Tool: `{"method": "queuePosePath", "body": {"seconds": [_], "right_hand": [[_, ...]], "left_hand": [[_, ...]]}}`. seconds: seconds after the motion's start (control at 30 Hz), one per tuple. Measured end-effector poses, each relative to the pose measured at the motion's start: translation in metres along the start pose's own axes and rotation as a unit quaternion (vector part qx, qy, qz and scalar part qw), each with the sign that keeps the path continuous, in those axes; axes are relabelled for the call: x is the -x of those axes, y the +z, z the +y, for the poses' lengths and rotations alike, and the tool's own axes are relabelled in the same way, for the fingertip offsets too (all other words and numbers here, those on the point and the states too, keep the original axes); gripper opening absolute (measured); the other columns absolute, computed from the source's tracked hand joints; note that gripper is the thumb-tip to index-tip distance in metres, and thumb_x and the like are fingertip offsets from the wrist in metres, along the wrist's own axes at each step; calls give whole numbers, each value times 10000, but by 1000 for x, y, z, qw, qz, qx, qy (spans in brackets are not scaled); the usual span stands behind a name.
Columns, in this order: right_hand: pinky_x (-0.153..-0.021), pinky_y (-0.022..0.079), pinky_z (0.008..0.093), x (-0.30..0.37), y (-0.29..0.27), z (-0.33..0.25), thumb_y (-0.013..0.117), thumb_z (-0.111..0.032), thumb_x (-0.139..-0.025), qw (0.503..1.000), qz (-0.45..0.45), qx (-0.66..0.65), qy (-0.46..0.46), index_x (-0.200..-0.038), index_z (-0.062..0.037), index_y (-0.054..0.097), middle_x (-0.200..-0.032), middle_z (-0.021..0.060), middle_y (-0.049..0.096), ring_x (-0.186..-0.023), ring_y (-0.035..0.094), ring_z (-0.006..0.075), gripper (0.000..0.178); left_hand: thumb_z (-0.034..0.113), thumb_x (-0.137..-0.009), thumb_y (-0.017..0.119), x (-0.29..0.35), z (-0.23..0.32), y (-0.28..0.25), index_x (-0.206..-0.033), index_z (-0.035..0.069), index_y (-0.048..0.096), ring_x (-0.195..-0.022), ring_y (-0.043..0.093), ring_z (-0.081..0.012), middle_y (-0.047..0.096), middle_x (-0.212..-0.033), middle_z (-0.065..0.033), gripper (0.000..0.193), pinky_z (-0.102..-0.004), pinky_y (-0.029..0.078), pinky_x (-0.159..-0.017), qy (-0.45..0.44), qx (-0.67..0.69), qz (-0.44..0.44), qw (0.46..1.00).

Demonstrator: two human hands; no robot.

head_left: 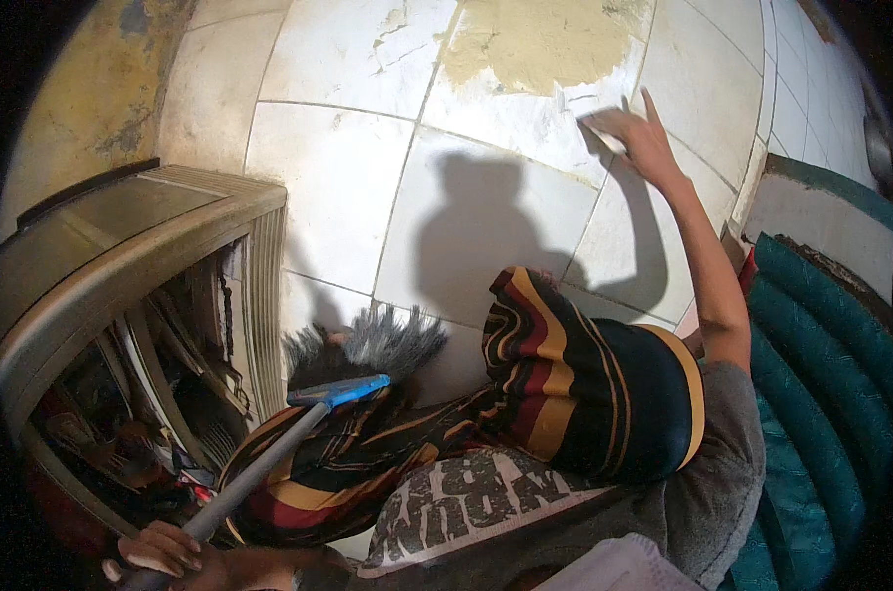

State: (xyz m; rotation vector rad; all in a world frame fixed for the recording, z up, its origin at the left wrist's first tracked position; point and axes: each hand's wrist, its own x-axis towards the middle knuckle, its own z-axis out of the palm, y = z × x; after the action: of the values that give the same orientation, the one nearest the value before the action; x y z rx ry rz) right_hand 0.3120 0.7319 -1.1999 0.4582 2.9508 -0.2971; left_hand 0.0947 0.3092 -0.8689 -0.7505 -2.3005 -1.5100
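My left hand (pixel 161 554) wraps around the grey handle of a broom (pixel 264 463) at the lower left. A blue head (pixel 343 390) joins the handle to grey and black bristles (pixel 397 340), spread near the white tiles. Up at the right, my right hand (pixel 643 146) stretches over the tiles (pixel 510 182) with fingers apart and nothing visible in it. Its fingertips are beside the lower right edge of a yellowish bare patch (pixel 535 44). Whether they touch the surface, I cannot tell. My bent knees in striped trousers (pixel 565 384) lie between both hands.
At the left stands a pale, ribbed cabinet (pixel 264 286) with cluttered kitchen utensils inside. A dark green padded cushion (pixel 821 394) is on the right. Stained yellow wall (pixel 82 89) rises at the upper left. My shadow falls across the middle tiles.
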Motion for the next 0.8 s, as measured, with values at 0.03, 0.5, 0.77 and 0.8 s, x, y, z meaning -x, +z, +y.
{"method": "queuePosePath", "body": {"seconds": [0.03, 0.5, 0.77, 0.8], "right_hand": [[-1042, 88, 503, 20, -1, 6, 600, 13, -579, 999, -40, -21, 8, -1133, -238, 527, -1141, 9, 532, -1077, 481, 205, 613], [-1046, 98, 495, 30, -2, -9, 551, 41, -621, 997, -72, 2, -22, -1152, -246, 510, -1185, -2, 507, -1133, 441, 195, 604], [-1054, 97, 473, 2, 5, -5, 605, -37, -620, 999, -15, -10, -29, -1145, -250, 514, -1203, -2, 492, -1151, 422, 186, 573], [-1054, 96, 472, -4, -1, 0, 605, -35, -613, 998, -32, 31, -34, -1146, -245, 514, -1210, 1, 487, -1156, 415, 188, 580]], "left_hand": [[475, -889, 263, 1, -9, 2, -1023, 47, 400, -321, 206, -81, 312, -508, -15, 469, -240, 211, -267, -9, 18, -4, 1000], [473, -890, 267, -11, -5, 12, -1026, 51, 418, -334, 184, -76, 302, -513, -9, 469, -238, 186, -291, -2, 15, -8, 1000], [479, -887, 275, -14, 3, 14, -977, 51, 410, -324, 215, -80, 325, -503, -10, 458, -237, 202, -276, 6, -6, 8, 1000], [481, -887, 275, -14, 2, 16, -977, 51, 410, -324, 216, -80, 325, -502, -9, 459, -237, 203, -275, 4, -3, 9, 1000]]}}
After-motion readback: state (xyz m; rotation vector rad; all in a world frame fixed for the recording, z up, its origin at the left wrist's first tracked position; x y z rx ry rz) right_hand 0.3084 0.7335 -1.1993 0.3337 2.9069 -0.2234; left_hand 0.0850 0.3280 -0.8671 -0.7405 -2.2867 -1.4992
